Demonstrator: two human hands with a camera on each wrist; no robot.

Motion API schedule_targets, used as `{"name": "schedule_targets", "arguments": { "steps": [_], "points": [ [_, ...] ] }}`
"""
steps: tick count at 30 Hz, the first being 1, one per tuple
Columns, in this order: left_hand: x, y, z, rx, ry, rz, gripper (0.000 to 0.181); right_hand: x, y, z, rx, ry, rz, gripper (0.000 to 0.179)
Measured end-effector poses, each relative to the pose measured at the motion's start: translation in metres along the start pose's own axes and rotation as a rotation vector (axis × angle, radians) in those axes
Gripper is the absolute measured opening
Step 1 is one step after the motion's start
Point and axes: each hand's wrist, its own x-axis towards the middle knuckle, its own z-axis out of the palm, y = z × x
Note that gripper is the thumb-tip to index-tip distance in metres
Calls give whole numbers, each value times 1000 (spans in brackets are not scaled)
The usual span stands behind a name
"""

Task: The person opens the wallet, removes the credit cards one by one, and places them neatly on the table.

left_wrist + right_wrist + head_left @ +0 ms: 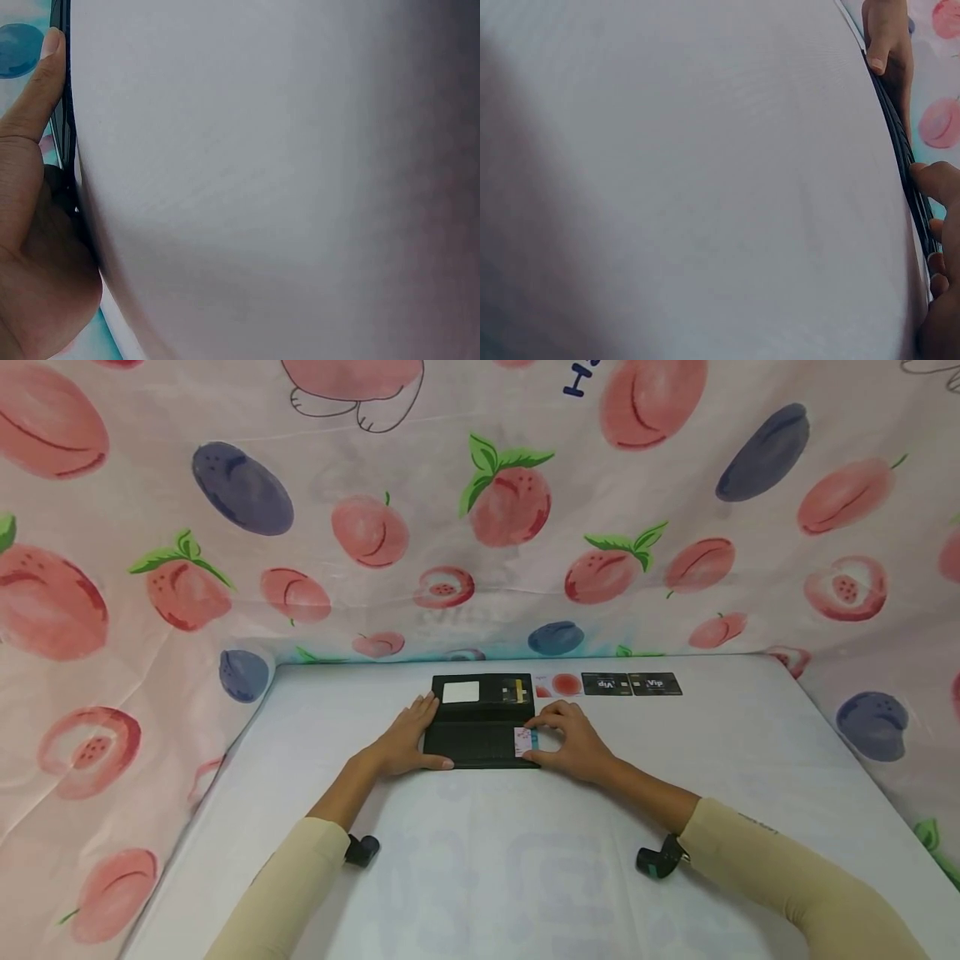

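Observation:
A black wallet (pixel 472 742) lies opened flat on the table, with a white panel (pixel 461 692) and a card in a slot (pixel 516 692) in its upper half. My left hand (pixel 408 735) rests along the wallet's left edge, fingers spread and thumb on the lower corner; the left wrist view shows the thumb (pixel 46 71) against the edge. At the right edge of the lower half, my right hand (pixel 576 743) pinches a pink-and-blue card (pixel 523 742) between thumb and index finger. Part of that card lies over the wallet; whether it sits inside a slot I cannot tell.
To the right of the wallet's upper half lie a white card with a red round print (pixel 566 685) and two black Vip cards (pixel 606 684) in a row. The white table (pixel 480 860) meets a fruit-print cloth (pixel 442 527) at its back edge.

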Motion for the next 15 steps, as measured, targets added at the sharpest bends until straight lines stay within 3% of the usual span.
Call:
{"name": "schedule_targets", "arguments": {
  "steps": [15],
  "points": [
    [1, -2, 1, -4, 1, 8, 122, -4, 5, -7, -5, -1, -14, 43]
  ]
}}
